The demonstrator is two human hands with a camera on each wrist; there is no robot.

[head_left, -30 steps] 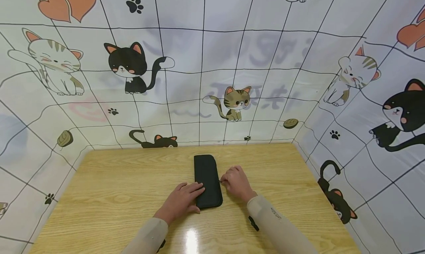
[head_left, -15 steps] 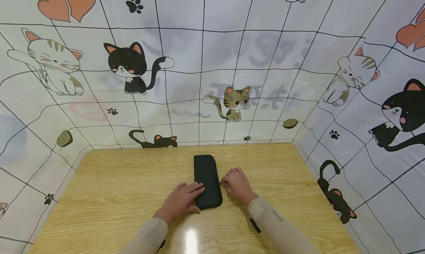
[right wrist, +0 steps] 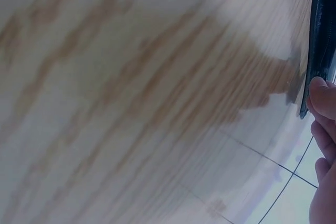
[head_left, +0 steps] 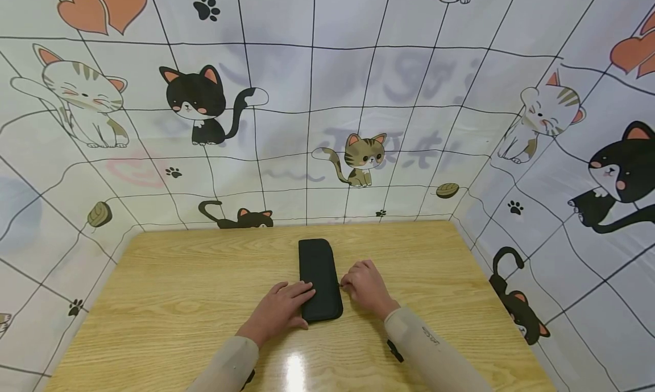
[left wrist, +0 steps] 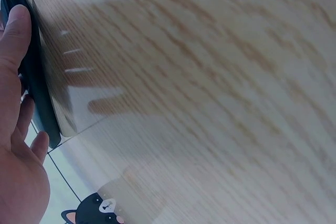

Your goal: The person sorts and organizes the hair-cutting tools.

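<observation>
A flat black zippered case (head_left: 318, 267) lies lengthwise on the wooden table, its far right corner rounded. My left hand (head_left: 280, 311) rests on its near left part, fingers extended over the top and thumb by the near edge. In the left wrist view the case (left wrist: 39, 85) appears edge-on beside the left hand (left wrist: 16, 98). At the right edge, the thumb and forefinger of my right hand (head_left: 367, 287) pinch a small zipper pull, mostly hidden by the fingers. The right wrist view shows the right hand (right wrist: 325, 111) against the case's zippered side (right wrist: 319, 35).
The wooden table (head_left: 204, 272) reaches back to a white cloth wall (head_left: 286, 130) printed with grid lines and cartoon cats. Similar cloth encloses the left and right sides. A dark strap (head_left: 395, 351) shows under the right sleeve.
My right hand has slid slightly toward me along the case's right edge, still pinching the zipper pull. The left hand and the case have stayed in place.
</observation>
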